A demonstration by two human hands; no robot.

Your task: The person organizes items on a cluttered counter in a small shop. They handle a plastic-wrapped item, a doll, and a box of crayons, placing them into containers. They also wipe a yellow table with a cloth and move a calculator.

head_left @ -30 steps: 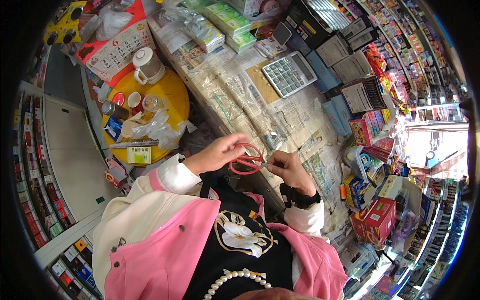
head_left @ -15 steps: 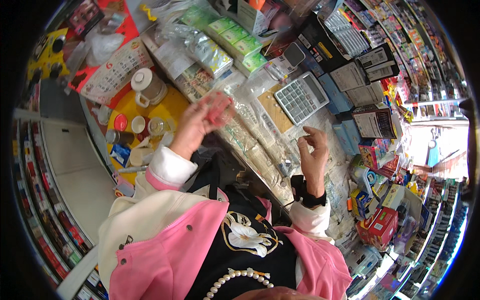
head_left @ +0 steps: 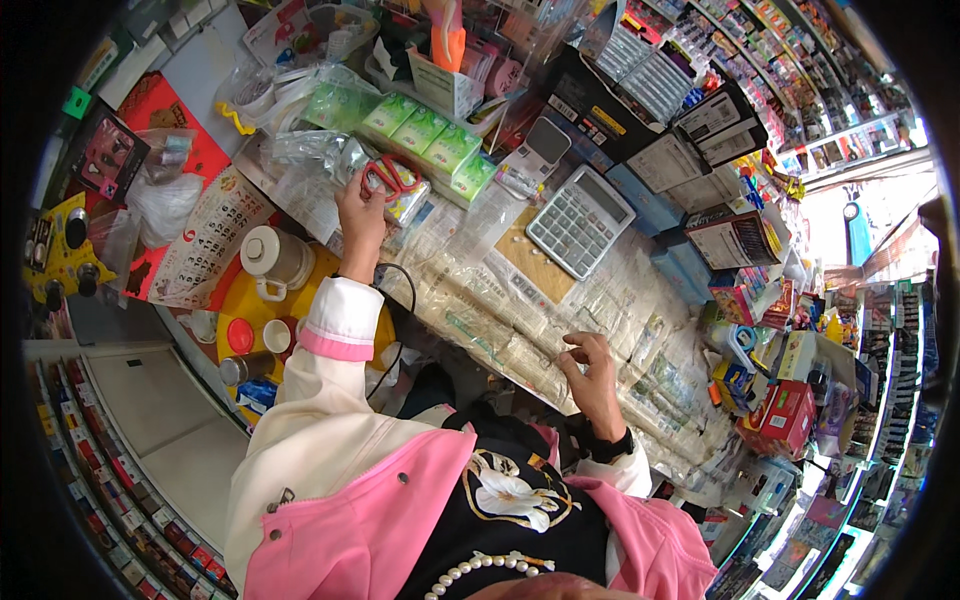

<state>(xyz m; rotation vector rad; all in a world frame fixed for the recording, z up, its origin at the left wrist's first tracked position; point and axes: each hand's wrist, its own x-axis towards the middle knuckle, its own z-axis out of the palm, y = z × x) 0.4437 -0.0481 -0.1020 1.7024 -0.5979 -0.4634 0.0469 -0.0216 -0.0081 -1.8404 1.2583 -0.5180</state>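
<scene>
Red-handled scissors (head_left: 393, 180) are in my left hand (head_left: 362, 218), whose fingers close on the handle loops. They are held over the far left part of the counter, right by the green tissue packs (head_left: 428, 138) and a clear plastic bag (head_left: 320, 150). The blades are hard to make out. Above the near edge of the counter (head_left: 490, 290) hovers my right hand (head_left: 594, 378), fingers loosely bent and apart, holding nothing that I can see. A large calculator (head_left: 580, 222) lies beyond it on a brown board.
On the left, a yellow round top (head_left: 372, 318) bears a white-lidded jug (head_left: 272, 258) and cups. Black and white boxes (head_left: 600, 118) line the counter's far side. A red box (head_left: 780, 418) stands at the right, before shelves of goods.
My left hand has moved away from me and to the left with the red scissors, up to the tissue packs. My right hand has drawn back toward me, away from the calculator.
</scene>
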